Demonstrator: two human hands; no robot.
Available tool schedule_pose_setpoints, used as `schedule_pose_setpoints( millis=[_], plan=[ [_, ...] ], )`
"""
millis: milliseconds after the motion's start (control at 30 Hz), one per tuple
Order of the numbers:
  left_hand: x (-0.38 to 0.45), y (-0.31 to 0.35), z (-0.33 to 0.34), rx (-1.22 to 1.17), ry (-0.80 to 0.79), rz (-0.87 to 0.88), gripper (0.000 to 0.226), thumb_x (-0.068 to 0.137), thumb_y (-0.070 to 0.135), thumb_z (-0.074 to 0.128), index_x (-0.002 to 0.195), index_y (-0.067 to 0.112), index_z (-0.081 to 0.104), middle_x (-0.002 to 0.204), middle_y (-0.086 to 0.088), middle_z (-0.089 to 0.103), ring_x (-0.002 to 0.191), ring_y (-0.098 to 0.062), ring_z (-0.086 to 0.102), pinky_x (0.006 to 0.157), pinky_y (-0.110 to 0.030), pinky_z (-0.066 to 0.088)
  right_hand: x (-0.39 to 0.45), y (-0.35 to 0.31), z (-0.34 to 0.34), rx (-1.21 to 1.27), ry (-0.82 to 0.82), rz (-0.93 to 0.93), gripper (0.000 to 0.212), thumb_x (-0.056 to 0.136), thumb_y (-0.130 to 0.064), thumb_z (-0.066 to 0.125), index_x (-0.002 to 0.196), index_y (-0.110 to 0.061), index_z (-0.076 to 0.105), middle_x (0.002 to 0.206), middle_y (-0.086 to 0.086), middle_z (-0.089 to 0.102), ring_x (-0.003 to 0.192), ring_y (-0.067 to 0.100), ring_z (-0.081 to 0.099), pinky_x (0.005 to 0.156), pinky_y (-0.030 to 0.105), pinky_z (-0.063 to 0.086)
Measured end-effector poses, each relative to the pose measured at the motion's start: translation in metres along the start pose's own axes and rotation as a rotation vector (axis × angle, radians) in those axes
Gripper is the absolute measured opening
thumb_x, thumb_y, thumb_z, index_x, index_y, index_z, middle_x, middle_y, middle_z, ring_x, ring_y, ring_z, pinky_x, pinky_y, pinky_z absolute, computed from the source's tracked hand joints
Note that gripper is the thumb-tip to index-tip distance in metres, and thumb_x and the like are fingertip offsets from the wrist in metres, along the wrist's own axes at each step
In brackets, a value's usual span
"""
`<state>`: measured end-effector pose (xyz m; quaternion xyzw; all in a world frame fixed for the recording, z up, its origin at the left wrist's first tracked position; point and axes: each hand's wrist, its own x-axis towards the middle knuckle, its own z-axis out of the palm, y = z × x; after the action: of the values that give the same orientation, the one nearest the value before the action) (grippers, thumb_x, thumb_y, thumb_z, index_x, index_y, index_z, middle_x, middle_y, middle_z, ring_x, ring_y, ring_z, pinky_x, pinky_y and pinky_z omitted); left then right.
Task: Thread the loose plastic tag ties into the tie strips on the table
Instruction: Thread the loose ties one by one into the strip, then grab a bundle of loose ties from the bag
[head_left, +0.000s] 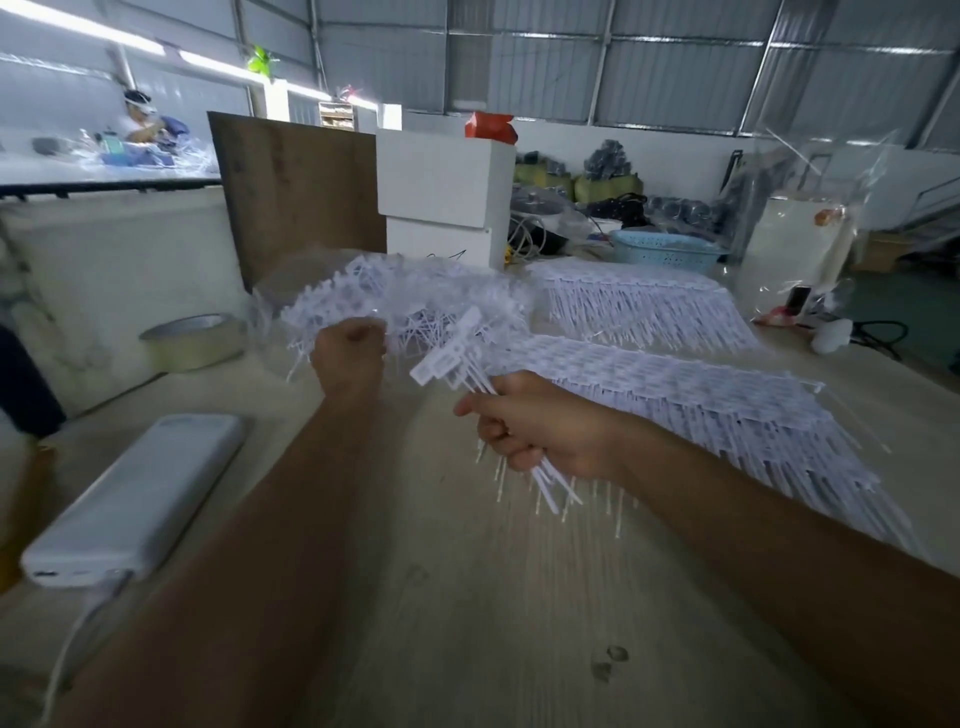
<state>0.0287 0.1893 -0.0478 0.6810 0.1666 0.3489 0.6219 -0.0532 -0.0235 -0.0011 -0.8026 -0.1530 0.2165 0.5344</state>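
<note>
Table (467, 623) first, then that strip (675, 395) lying right of your hands. Your right hand (540, 426) clamps a bundle (467, 358); left hand (348, 353) is fisted at the pile (405, 296), grip unclear. Squeeze loosely and ties could fan out and spill.

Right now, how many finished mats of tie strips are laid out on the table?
2: the near mat lies beside the right hand; the far mat lies before the blue basket. The loose pile may hide more.

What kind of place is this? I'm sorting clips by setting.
Likely a factory or workshop floor: a corrugated metal roof, finished tie strips stacked on the wooden table, and another person working at a far bench.
</note>
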Motion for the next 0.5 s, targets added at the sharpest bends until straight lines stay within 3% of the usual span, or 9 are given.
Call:
schedule_pose_setpoints(
  millis=[100,200,333,433,500],
  plan=[
    [0.004,0.009,-0.004,0.019,0.105,0.117,0.015,0.084,0.007,0.065,0.09,0.008,0.079,0.086,-0.013,0.076,0.08,-0.024,0.071,0.082,-0.035,0.058,0.034,-0.01,0.018,0.033,-0.026,0.057,0.021,0.102,-0.011,0.051,0.12,-0.001,0.052,0.063,0.0,0.038,0.042,0.006,0.028,0.036,0.018,0.02],
    [0.008,0.025,-0.008,0.155,0.138,0.322,0.017,0.085,0.011,0.062,0.082,0.006,0.078,0.074,-0.007,0.073,0.071,-0.014,0.063,0.069,-0.027,0.047,0.066,-0.021,0.029,0.126,-0.061,0.094,0.002,0.103,-0.008,0.048,0.105,-0.008,0.048,0.057,-0.001,0.035,0.036,0.004,0.024,0.032,0.016,0.018],
    [0.013,0.044,-0.006,0.168,0.145,0.415,0.021,0.09,0.01,0.059,0.078,0.003,0.074,0.073,-0.01,0.071,0.071,-0.023,0.063,0.071,-0.033,0.047,0.113,-0.044,0.04,0.303,-0.065,0.14,0.031,0.104,-0.002,0.031,0.077,-0.013,0.04,0.051,-0.001,0.031,0.032,0.003,0.02,0.029,0.014,0.014],
    [0.015,0.056,0.001,0.13,0.132,0.408,0.018,0.092,0.011,0.059,0.088,0.007,0.076,0.08,-0.001,0.071,0.072,-0.012,0.06,0.069,-0.016,0.041,0.148,-0.064,0.048,0.308,0.039,0.063,0.035,0.099,0.005,0.032,0.069,-0.011,0.038,0.05,0.004,0.034,0.032,0.01,0.027,0.035,0.016,0.02],
    [0.016,0.064,0.004,0.074,0.13,0.405,0.017,0.093,0.011,0.06,0.091,0.009,0.077,0.08,0.006,0.069,0.069,-0.003,0.058,0.067,-0.003,0.038,0.165,-0.073,0.054,0.309,0.096,-0.007,0.037,0.101,0.004,0.031,0.068,-0.011,0.04,0.06,0.005,0.038,0.055,0.019,0.042,0.05,0.026,0.03]
  ],
)
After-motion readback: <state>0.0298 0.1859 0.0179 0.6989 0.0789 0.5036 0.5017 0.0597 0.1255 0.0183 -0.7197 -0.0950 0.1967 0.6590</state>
